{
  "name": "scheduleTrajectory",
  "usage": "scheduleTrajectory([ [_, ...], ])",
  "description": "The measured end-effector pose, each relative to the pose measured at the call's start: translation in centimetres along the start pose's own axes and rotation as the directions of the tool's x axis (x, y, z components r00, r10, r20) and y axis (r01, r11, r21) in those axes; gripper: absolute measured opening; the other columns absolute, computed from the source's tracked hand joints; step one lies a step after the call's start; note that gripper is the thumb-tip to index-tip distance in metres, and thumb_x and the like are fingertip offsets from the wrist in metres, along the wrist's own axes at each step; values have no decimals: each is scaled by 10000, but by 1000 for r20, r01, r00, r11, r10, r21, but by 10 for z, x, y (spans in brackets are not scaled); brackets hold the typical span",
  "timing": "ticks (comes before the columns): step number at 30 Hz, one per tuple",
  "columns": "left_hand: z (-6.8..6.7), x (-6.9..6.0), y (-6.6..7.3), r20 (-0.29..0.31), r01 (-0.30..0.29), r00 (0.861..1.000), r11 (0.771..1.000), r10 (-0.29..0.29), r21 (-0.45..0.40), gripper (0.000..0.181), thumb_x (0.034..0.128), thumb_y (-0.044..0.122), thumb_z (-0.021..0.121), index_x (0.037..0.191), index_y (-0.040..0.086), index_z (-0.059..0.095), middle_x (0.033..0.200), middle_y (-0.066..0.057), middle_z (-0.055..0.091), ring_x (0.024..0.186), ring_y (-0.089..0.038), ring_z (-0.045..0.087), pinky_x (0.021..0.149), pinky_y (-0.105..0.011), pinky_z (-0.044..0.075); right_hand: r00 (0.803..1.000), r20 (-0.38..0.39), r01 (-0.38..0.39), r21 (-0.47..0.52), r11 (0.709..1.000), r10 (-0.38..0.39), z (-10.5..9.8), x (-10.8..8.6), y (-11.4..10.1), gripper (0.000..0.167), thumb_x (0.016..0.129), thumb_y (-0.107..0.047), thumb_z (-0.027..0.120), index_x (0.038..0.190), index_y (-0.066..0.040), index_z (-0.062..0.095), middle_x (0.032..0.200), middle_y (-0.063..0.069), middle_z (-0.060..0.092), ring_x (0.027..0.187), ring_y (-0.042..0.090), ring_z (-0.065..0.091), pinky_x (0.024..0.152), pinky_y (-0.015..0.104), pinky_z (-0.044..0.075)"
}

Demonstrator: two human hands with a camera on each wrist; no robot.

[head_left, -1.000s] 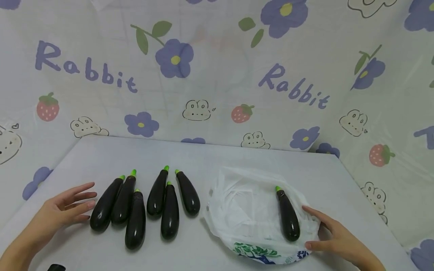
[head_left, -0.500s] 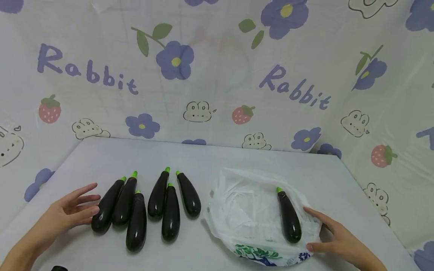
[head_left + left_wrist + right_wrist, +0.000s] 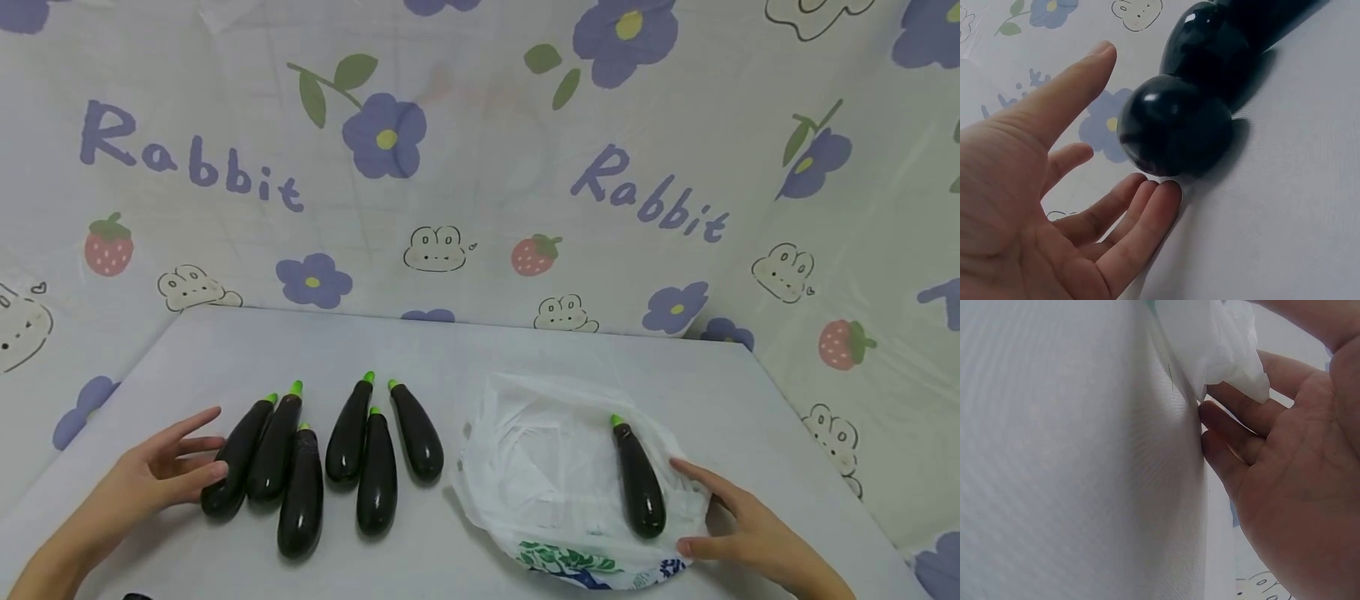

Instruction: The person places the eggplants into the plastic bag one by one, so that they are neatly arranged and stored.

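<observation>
My left hand (image 3: 160,475) is beside the leftmost eggplant (image 3: 237,462), thumb and fingers spread. In the left wrist view a rounded eggplant end (image 3: 1172,125) lies just past the fingertips, and the fingers are not curled round it. Several dark, glossy eggplants with bright green stems lie on the table, among them a front one (image 3: 302,508) and a farther one (image 3: 417,433). A white plastic bag (image 3: 517,467) lies spread out, with one eggplant (image 3: 640,483) on it. My right hand (image 3: 750,533) rests against the bag's right edge, thumb and index finger apart.
The white table (image 3: 360,337) carries everything, and its far edge meets a printed cloth backdrop (image 3: 480,167). A small dark object (image 3: 138,597) shows at the bottom edge, mostly cut off. Bare tabletop shows between the eggplants and the bag.
My left hand has moved slightly right, and its thumb now overlaps the leftmost eggplant in the head view. The right hand and the bag look the same.
</observation>
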State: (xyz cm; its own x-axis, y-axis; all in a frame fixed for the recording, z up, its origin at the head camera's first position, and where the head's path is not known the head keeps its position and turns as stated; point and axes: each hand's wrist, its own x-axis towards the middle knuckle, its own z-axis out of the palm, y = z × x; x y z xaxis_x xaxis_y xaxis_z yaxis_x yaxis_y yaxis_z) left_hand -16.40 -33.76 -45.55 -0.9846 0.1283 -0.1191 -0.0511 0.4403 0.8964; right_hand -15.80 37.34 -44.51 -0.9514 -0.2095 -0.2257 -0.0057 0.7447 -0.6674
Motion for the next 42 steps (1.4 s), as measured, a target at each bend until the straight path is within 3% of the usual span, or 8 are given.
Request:
scheduleTrajectory([
  [12,4,-1,5,-14,43,999,992,-41,116,836,999,355,722,1670,184,254,1509,-276,525,1047,153,573,793,-230,568,999,16,-40,-29,999,41,-2,2,0,986,831,-325,872,1628,-94,339,1654,317,276,1480,623,241,1095,801,267],
  [21,0,-1,5,36,-55,998,990,51,131,719,1026,301,690,1647,213,339,1528,-258,512,1110,150,574,813,-216,559,997,23,-75,-2,997,75,-1,2,-1,1027,809,-327,888,1635,-103,322,1666,314,248,1491,620,215,1113,803,222],
  [25,-3,-3,3,60,-74,996,989,67,127,663,1037,279,671,1629,206,381,1511,-183,553,1128,135,585,818,-228,566,997,24,-75,-4,997,75,-1,2,-1,1030,808,-333,888,1638,-112,320,1667,309,250,1492,616,219,1113,803,222],
  [31,-3,-4,1,70,-85,995,979,73,184,607,1046,303,654,1605,215,434,1432,87,618,1140,139,575,825,-215,551,997,25,-77,-2,997,77,-1,2,0,1031,805,-330,890,1638,-116,321,1669,307,246,1495,614,214,1108,810,219],
  [37,0,-4,1,69,-91,995,968,77,234,611,1042,327,659,1605,250,434,1480,75,583,1138,115,579,832,-205,534,997,26,-74,14,997,73,-1,2,0,1030,807,-320,891,1638,-114,320,1670,307,241,1496,614,205,1107,815,209],
  [39,1,-3,1,64,-82,996,967,68,242,626,1030,337,676,1603,260,436,1479,123,570,1119,96,588,822,-213,532,997,26,-67,21,998,66,-1,2,0,1022,810,-311,890,1637,-111,322,1670,307,241,1497,616,201,1108,815,207],
  [42,3,-3,2,55,-70,997,965,58,252,646,1012,349,701,1598,267,444,1495,36,579,1090,65,604,802,-225,528,998,26,-62,26,998,62,-2,2,0,1022,809,-306,891,1637,-113,324,1671,306,241,1497,617,197,1109,814,206],
])
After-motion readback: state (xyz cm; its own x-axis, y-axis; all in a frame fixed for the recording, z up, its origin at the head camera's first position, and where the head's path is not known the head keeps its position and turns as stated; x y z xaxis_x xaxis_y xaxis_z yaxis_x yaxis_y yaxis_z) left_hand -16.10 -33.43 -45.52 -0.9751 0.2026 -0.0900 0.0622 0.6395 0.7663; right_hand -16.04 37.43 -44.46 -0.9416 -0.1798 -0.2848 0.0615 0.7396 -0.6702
